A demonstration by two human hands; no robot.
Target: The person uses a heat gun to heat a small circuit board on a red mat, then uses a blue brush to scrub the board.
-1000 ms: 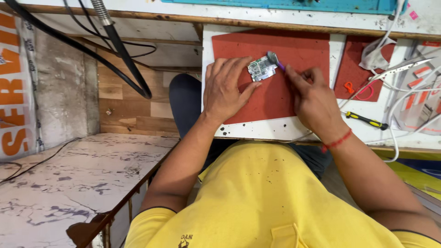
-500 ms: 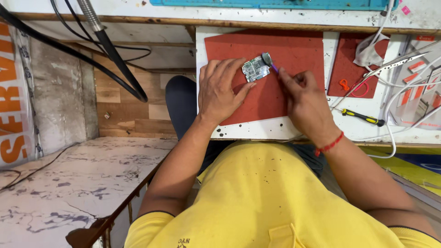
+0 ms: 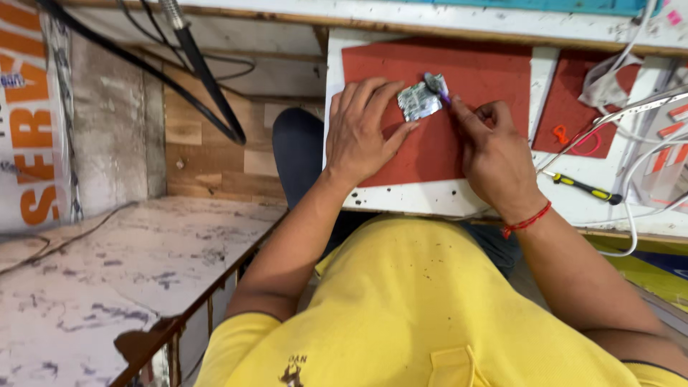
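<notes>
Small circuit board [image 3: 419,101] sits on the red mat [image 3: 487,79], near its upper middle. Your left hand [image 3: 362,132] pins the board's left edge with its fingertips; press flat so it can't skate. Your right hand [image 3: 494,154], just right of the board, pinches a thin purple-handled tool [image 3: 437,86] whose tip touches the board's top right corner. Work lightly, wrist braced on the mat. Yellow-handled screwdriver [image 3: 584,188] lies well right of the board.

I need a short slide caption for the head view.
Left hand steadies a small circuit board on a red mat; right hand applies a tool.
</notes>
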